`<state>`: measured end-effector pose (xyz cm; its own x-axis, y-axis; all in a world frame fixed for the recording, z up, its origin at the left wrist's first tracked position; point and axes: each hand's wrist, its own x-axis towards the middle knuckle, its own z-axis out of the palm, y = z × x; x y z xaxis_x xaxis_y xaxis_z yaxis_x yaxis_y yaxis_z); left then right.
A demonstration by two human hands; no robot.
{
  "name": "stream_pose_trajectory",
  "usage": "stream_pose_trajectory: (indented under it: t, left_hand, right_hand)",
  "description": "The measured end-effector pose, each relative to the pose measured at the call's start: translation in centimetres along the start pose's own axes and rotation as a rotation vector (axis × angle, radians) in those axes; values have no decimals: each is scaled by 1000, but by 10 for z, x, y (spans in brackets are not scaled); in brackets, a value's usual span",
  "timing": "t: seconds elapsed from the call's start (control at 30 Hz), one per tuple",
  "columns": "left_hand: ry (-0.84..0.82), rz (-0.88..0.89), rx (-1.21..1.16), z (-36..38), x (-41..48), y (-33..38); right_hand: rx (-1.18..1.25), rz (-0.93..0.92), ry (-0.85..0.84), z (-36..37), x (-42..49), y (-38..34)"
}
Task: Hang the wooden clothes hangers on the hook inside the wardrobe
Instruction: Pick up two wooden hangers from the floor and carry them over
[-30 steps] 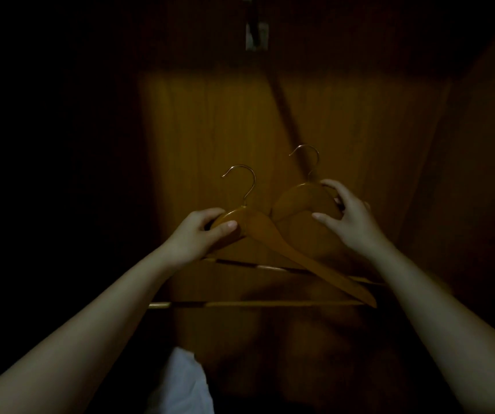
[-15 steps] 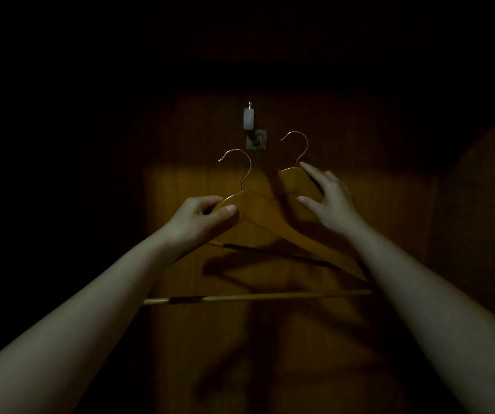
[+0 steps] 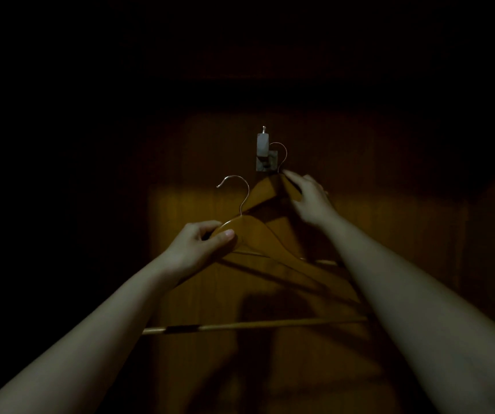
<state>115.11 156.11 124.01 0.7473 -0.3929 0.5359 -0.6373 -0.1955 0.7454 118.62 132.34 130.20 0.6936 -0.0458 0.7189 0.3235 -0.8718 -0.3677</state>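
Observation:
In the dim wardrobe a small metal wall hook [image 3: 264,155] juts from the wooden back panel. My right hand [image 3: 307,197] grips the top of one wooden hanger [image 3: 262,191], whose wire hook curves just right of the wall hook, close against it; whether it rests on it I cannot tell. Lower and to the left, my left hand [image 3: 201,246] holds the shoulder of a second wooden hanger [image 3: 258,234]. Its wire hook points up, free in the air, well below and left of the wall hook.
The wooden back panel [image 3: 375,219] is lit only in its middle band; the wardrobe's sides and top are black. A hanger crossbar [image 3: 270,325] runs level across the lower middle. My forearms fill both lower corners.
Both hands rose toward the wall hook. My right hand carried its hanger up and left until its wire hook reached the wall hook. The left hanger stayed lower.

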Motion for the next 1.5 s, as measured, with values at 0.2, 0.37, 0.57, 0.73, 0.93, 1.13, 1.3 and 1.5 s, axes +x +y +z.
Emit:
stream_pose_trajectory:
  t: [0.2, 0.37, 0.57, 0.73, 0.93, 1.13, 1.3, 1.5]
  left_hand:
    - [-22, 20, 5, -2, 1, -8]
    - [-11, 7, -3, -3, -1, -10]
    - [-33, 19, 20, -4, -6, -6]
    - [-29, 52, 13, 3, -17, -3]
    - [-108, 67, 13, 16, -18, 12]
    - [-170, 84, -53, 27, -8, 22]
    - [-175, 103, -48, 37, 0, 28]
    - [-25, 270, 590, 45, 16, 16]
  right_hand:
    - [-34, -9, -74, 13, 3, 9]
    - [-143, 20, -86, 24, 6, 7]
    - [-212, 39, -123, 16, 0, 8]
    - [-121, -18, -105, -11, -41, 0]
    - [0, -108, -229, -40, -108, -22]
    - [-121, -156, -233, -38, -141, -43]
    - [-205, -221, -87, -30, -140, -36]
    - [-95, -132, -87, -24, -112, -17]
